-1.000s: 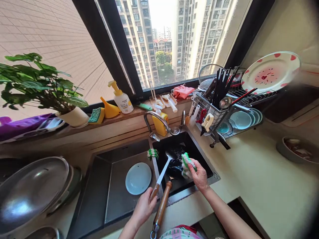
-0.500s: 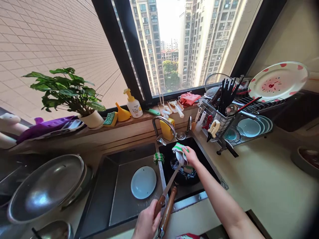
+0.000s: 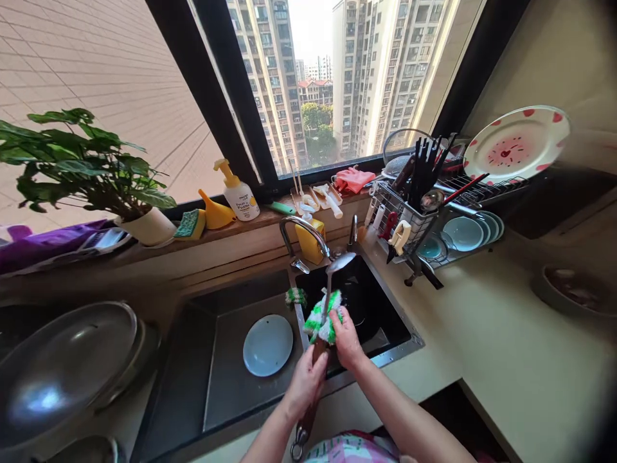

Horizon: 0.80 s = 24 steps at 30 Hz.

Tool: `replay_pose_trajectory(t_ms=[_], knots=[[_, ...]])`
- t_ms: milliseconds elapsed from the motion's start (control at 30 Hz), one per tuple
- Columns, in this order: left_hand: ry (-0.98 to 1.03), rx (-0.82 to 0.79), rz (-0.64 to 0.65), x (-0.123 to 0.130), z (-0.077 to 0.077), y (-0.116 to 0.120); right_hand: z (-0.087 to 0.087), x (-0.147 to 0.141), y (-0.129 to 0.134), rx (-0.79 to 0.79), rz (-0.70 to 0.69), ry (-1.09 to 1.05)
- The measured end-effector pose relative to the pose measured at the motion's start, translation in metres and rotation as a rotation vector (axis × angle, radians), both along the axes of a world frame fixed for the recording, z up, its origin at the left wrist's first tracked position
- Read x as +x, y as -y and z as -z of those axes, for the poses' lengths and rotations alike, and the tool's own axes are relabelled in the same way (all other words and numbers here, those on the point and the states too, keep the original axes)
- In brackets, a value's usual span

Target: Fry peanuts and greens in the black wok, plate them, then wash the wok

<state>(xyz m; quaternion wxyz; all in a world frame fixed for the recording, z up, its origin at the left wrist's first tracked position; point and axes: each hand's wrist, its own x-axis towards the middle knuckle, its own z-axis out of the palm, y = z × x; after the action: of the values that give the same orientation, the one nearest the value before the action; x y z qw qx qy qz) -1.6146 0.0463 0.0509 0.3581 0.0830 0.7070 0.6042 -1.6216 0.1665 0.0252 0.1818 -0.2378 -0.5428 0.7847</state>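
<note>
My left hand (image 3: 306,379) is closed around the wooden handle of a metal ladle (image 3: 341,262), whose head points up and away over the sink. In my right hand (image 3: 346,337) is a green-and-white dishcloth (image 3: 318,321), pressed around the ladle's shaft just above the handle. Below my left hand, a second wooden handle (image 3: 307,421) with a metal ring end reaches over the sink's front edge; it appears to belong to the dark pan in the basin. My hands and the cloth hide part of the basin (image 3: 385,308).
A pale plate (image 3: 268,345) lies on the drainboard left of the basin, near another green-and-white cloth (image 3: 295,296). Behind the basin stands the faucet (image 3: 284,235). A dish rack (image 3: 409,218) with utensils and bowls is at right, a large wok (image 3: 72,360) at left.
The cloth has moved from the ladle's head down its shaft toward the handle, bringing my right hand close to my left. The ladle's head is now uncovered and raised. The view has shifted right.
</note>
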Motion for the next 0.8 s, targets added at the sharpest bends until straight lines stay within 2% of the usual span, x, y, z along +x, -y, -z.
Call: replay_pose_trajectory(t_ms=[67,133,267,300,367,467,500,600,700,800], knots=[[0.128,0.033,-0.044,-0.005,-0.006,0.007,-0.005,0.015,0.009,0.031,-0.006,0.015],[0.158,0.046,-0.092,-0.008,-0.009,0.017,-0.012,0.027,0.019,0.091,-0.057,0.031],[0.212,0.084,-0.261,-0.007,-0.01,0.037,-0.023,0.044,0.039,0.358,-0.339,-0.005],[0.225,0.09,-0.301,-0.006,-0.01,0.041,-0.022,0.048,0.041,0.38,-0.378,-0.016],[0.239,0.096,-0.356,-0.003,-0.014,0.049,-0.015,0.059,0.044,0.223,-0.319,0.066],[0.216,0.075,-0.41,0.001,-0.024,0.065,0.008,0.08,0.048,-0.167,-0.148,0.359],[0.19,0.05,-0.422,0.001,-0.028,0.071,0.017,0.086,0.051,-0.259,-0.139,0.446],[0.105,-0.035,-0.454,0.0,-0.038,0.093,0.034,0.092,0.069,-0.461,-0.24,0.581],[0.07,-0.087,-0.477,-0.002,-0.041,0.116,0.035,0.082,0.083,-0.647,-0.287,0.604],[0.071,-0.126,-0.489,-0.001,-0.036,0.136,0.024,0.077,0.068,-0.833,-0.221,0.483]])
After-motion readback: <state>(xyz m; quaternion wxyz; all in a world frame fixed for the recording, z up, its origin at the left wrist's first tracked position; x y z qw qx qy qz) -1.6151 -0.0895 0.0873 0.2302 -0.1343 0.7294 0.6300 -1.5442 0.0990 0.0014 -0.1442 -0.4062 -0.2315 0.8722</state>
